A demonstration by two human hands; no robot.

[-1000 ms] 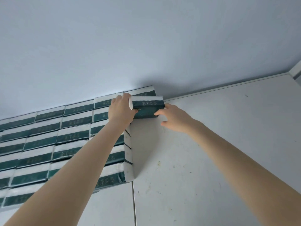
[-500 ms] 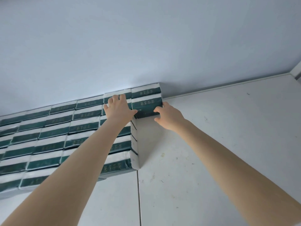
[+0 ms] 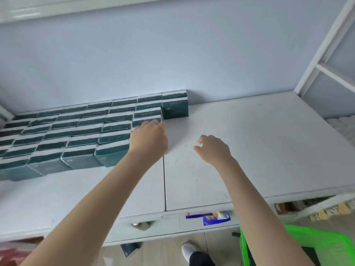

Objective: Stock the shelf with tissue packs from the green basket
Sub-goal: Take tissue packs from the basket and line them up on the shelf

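The dark green and white plastic-wrapped tissue packs (image 3: 107,127) stand in tight rows on the left half of the flat white shelf board (image 3: 259,143), reaching back to the pale blue wall (image 3: 172,54). The rows step back in a staircase on their right edge. At the far right end of the back row, one dark green tissue pack (image 3: 175,109) stands against the wall with its broad green face turned toward the camera, touching the packs to its left.

The left hand (image 3: 148,139) hovers in front of the right edge of the rows, back of the hand up, fingers loosely curled and a little apart, holding nothing; whether its fingertips touch the nearest pack cannot be told. The right hand (image 3: 214,149) hangs over the bare shelf board to the right, well apart from the packs, with fingers spread, bent and empty. Both bare forearms reach in from the bottom of the view.

A seam runs front to back along the shelf board between the two hands. A blue and yellow label (image 3: 213,217) is stuck on the shelf's front edge. Below, at the lower right, a bright green plastic basket (image 3: 317,244) sits on the floor; its contents are hidden. A white shoe (image 3: 189,250) shows on the floor beside it. A white metal shelf post (image 3: 324,45) rises at the right.
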